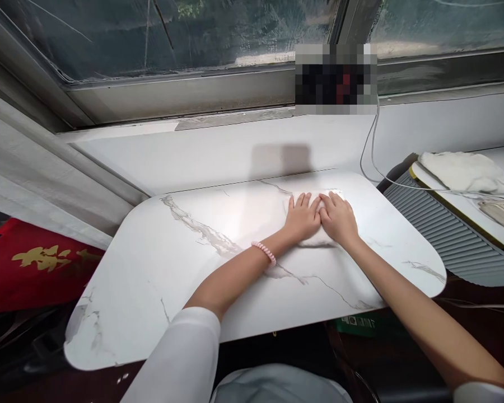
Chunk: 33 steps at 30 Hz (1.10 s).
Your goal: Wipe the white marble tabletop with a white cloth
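Note:
A white folded cloth point(318, 238) lies on the white marble-patterned table point(243, 296), toward its back right part. My left hand point(303, 219) rests palm down on the cloth with its fingers spread, and a pink beaded band point(264, 253) circles that wrist. Beside it, my right hand point(338, 219) presses flat on the same cloth, fingers stretched out. The thumbs come close together over the middle. Much of the cloth is hidden beneath both hands.
Behind the table run a white ledge point(185, 154) and a window frame. White cables point(373, 140) hang at the right, near a ribbed grey cabinet point(445, 235) bearing another white cloth point(466, 170). A curtain point(37, 162) and red fabric point(46, 268) are at the left.

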Each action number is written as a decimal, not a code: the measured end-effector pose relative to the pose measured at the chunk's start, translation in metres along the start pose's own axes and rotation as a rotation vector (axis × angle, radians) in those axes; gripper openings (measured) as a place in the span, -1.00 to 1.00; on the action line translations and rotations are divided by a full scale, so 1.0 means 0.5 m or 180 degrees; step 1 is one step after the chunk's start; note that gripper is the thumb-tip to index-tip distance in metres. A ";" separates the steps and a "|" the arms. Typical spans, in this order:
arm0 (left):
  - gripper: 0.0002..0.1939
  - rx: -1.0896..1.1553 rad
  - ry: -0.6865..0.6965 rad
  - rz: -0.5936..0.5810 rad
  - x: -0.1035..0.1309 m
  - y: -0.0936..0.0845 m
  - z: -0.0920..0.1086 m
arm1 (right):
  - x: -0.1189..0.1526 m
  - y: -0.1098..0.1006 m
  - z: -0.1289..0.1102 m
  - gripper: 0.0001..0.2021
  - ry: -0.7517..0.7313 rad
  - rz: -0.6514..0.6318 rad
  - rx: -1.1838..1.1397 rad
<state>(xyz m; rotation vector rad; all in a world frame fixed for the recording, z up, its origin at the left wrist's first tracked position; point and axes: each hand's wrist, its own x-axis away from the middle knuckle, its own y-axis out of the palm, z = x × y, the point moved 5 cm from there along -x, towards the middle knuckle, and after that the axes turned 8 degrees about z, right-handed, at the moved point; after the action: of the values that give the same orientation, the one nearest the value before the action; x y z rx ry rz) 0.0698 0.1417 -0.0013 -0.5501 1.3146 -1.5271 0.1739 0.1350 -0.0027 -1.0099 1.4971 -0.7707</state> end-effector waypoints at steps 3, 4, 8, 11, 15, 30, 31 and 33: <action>-0.49 -0.0050 -0.0149 0.0057 -0.060 0.005 -0.041 | -0.075 0.033 -0.006 -0.50 -0.0109 -0.0045 -0.0042; -0.49 -0.0059 -0.0201 0.0086 -0.076 0.005 -0.053 | -0.096 0.042 -0.009 -0.51 -0.0161 -0.0061 -0.0060; -0.49 -0.0083 -0.0337 0.0199 -0.117 0.001 -0.084 | -0.157 0.069 -0.020 -0.51 -0.0216 -0.0026 -0.0144; -0.49 -0.0110 -0.0403 0.0232 -0.126 -0.001 -0.094 | -0.172 0.077 -0.026 -0.50 -0.0210 -0.0011 -0.0132; -0.48 -0.0128 -0.0413 0.0246 -0.115 -0.003 -0.091 | -0.161 0.073 -0.029 -0.49 -0.0228 -0.0082 -0.0063; -0.46 -0.0227 -0.0045 -0.0063 0.166 -0.048 0.002 | 0.144 -0.052 -0.103 -0.47 -0.0566 0.0096 0.0321; -0.46 -0.0244 -0.0010 -0.0081 0.195 -0.055 0.009 | 0.171 -0.064 -0.112 -0.47 -0.0593 0.0087 0.0348; -0.45 -0.0285 0.0076 -0.0129 0.252 -0.069 0.022 | 0.219 -0.088 -0.131 -0.47 -0.0690 0.0062 0.0346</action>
<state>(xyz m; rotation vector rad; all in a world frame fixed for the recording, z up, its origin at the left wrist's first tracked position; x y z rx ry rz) 0.0161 0.0219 0.0008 -0.6202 1.4029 -1.5174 0.1157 0.0131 0.0009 -0.9635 1.2642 -0.6980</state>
